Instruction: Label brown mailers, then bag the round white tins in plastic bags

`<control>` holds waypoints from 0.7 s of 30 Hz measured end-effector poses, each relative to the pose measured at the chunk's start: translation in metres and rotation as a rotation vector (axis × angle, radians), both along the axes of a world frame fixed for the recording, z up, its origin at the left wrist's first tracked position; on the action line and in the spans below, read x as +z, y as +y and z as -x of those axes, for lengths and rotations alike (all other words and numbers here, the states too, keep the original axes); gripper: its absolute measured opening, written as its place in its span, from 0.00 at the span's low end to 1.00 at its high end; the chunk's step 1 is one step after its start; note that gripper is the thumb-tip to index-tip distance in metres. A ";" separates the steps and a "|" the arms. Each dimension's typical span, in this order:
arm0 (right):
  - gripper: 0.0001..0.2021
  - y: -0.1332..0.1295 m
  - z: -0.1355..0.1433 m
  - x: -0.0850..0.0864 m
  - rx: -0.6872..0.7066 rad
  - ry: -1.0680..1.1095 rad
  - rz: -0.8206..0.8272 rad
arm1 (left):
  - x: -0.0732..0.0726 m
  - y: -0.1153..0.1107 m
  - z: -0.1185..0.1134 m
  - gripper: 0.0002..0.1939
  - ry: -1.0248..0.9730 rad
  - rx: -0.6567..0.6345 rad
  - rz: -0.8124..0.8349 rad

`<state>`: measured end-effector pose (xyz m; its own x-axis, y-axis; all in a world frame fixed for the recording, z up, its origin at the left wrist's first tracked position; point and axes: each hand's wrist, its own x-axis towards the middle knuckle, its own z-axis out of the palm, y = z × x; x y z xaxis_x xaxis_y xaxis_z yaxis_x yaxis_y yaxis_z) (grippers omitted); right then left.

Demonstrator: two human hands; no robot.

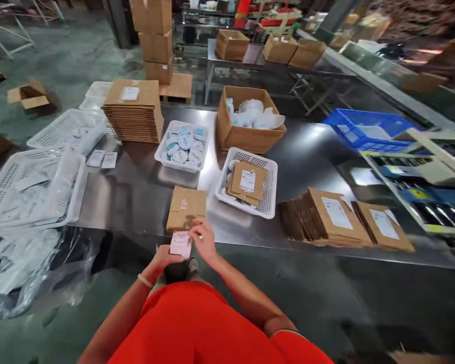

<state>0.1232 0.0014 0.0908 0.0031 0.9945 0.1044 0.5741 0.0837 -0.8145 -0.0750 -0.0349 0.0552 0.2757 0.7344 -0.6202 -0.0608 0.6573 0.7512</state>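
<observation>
My left hand (167,257) grips a small pale pink printed card (181,243) just off the table's front edge. Fingers of my right hand (203,238) are pinched at the card's right edge; a ring shows on one of them. Right behind the card, a small closed cardboard box (187,206) lies on the table with printing on its top. Whether the card is a single sheet or a stack, I cannot tell. A white basket (163,154) of round white and blue tins stands farther back.
On the steel table (136,202), a white basket (272,194) holds flat cardboard pieces, behind it a carton (250,139) of wrapped goods. Flattened boxes (132,119) are stacked back left, more cardboard (337,220) right. White baskets (81,177) line the left end; a blue crate (364,124) sits right.
</observation>
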 end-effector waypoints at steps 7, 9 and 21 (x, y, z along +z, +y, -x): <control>0.03 0.151 -0.020 0.004 -0.145 -0.202 0.089 | -0.015 0.000 -0.024 0.30 -0.118 0.094 0.060; 0.03 0.167 -0.021 -0.002 -0.149 -0.241 0.118 | -0.019 0.005 -0.031 0.30 -0.110 0.125 0.049; 0.37 0.118 0.038 -0.021 0.181 -0.597 0.012 | -0.026 -0.029 0.033 0.25 0.156 0.031 -0.185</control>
